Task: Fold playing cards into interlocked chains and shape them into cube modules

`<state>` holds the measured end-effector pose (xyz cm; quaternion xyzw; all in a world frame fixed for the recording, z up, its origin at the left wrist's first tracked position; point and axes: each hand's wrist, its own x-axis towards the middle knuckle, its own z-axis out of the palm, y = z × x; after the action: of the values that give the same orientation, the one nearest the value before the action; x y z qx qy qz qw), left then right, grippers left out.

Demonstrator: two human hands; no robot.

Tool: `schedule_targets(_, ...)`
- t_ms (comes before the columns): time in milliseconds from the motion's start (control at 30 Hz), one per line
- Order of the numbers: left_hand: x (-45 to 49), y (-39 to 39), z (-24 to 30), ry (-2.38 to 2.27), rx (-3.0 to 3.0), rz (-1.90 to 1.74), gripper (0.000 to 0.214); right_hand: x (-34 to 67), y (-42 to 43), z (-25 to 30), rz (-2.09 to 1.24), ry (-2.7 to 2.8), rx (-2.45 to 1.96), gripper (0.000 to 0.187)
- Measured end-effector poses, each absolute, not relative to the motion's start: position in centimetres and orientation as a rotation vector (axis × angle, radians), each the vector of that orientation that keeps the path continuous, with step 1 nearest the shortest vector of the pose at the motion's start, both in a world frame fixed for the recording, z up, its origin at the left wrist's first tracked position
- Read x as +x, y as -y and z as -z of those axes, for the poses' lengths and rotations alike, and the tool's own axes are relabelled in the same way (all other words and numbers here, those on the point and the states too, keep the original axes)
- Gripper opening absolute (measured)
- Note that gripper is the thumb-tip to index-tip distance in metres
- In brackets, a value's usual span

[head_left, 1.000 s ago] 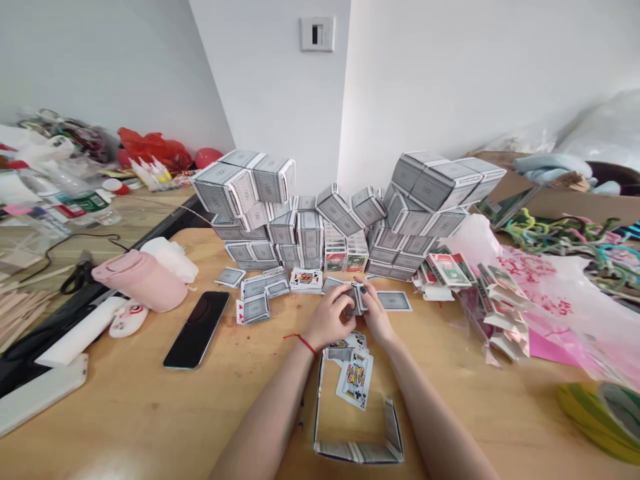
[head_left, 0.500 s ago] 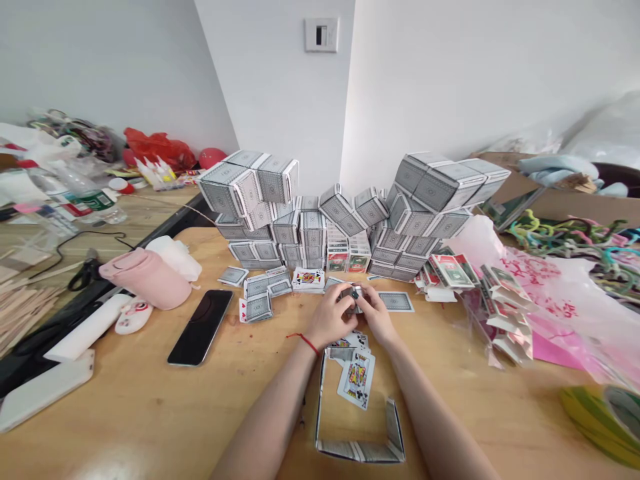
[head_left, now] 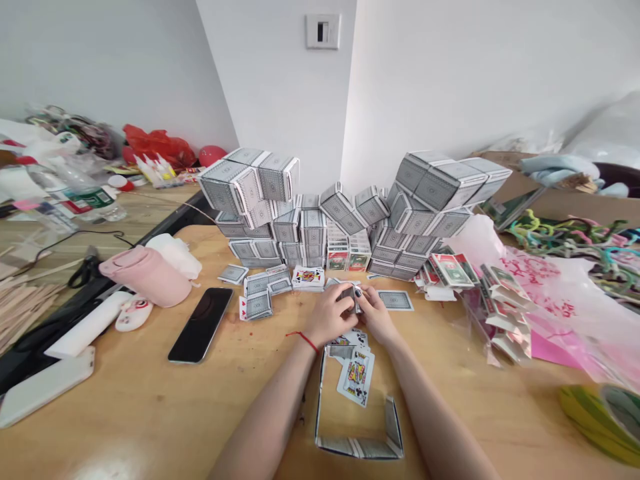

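My left hand (head_left: 330,315) and my right hand (head_left: 374,313) meet over the middle of the wooden table (head_left: 150,400). Both pinch a folded grey-backed playing card (head_left: 351,297) between the fingertips. A red string circles my left wrist. Just below the hands lie a few face-up cards (head_left: 356,377), inside a low open frame of folded cards (head_left: 357,445). Behind the hands rises a wall of cubes made from folded cards (head_left: 345,213).
A black phone (head_left: 201,325), a pink pouch (head_left: 145,275) and loose cards (head_left: 260,297) lie to the left. Card packs (head_left: 450,270) and pink plastic bags (head_left: 560,293) spread on the right. Cluttered bottles and a red bag sit far left.
Both hands stay together on the card, with the fingers shifting slightly as they work it. The view has drifted a little; nothing else moved.
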<state>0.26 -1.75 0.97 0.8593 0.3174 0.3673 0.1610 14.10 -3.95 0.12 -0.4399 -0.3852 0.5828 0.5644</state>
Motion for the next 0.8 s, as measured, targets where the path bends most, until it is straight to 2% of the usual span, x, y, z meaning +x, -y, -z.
schedule_targets(200, 0.3, 1.8, -0.9, -0.915, 2.445, -1.046, 0.006, 14.0, 3.9, -0.2, -1.356, 0.906, -1.07, 0.036)
schedule_targets(500, 0.4, 2.2, -1.5, -0.888, 2.338, -1.086, 0.006, 13.9, 3.7, 0.4, -0.978, 1.016, -1.172, 0.032)
schedule_targets(700, 0.1, 2.5, -2.1, -0.922, 2.069, -1.201, 0.011, 13.9, 3.7, 0.1, -0.939, 0.981, -1.18, 0.03)
schedule_targets(800, 0.2, 2.4, -1.7, -0.91, 1.776, -1.121, 0.01, 13.9, 3.8, 0.0, -0.935, 0.965, -1.174, 0.03)
